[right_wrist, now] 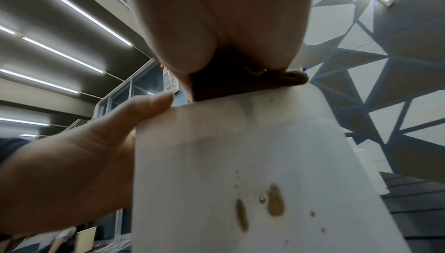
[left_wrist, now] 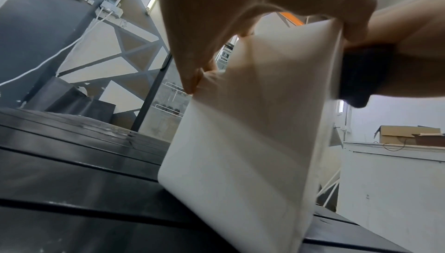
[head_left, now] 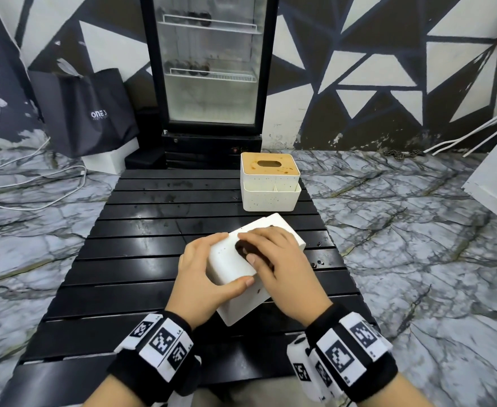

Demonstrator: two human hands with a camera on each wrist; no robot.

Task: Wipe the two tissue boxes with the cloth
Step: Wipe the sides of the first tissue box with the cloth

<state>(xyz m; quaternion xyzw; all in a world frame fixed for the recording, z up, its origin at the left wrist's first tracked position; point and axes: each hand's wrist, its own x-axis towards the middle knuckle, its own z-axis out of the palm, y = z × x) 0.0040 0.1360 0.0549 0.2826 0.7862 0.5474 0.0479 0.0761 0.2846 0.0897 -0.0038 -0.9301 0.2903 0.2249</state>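
Note:
A plain white tissue box [head_left: 235, 268] stands tilted on the black slatted table [head_left: 130, 230], near the front. My left hand [head_left: 203, 274] grips its left end, thumb on the near face and fingers over the top edge. My right hand [head_left: 276, 259] presses a dark brown cloth [head_left: 246, 249] flat onto the box's upper face. The box's near side [right_wrist: 265, 181] carries brown drip stains, and the cloth [right_wrist: 231, 84] sits at its top edge. A second tissue box [head_left: 270, 183], white with a stained wooden lid, stands upright at the table's far right.
A glass-door fridge [head_left: 212, 69] stands behind the table. A dark shopping bag [head_left: 86, 113] leans on the wall at the left, with white cables [head_left: 36, 183] on the marble floor. A white panel [head_left: 496, 177] stands at the right.

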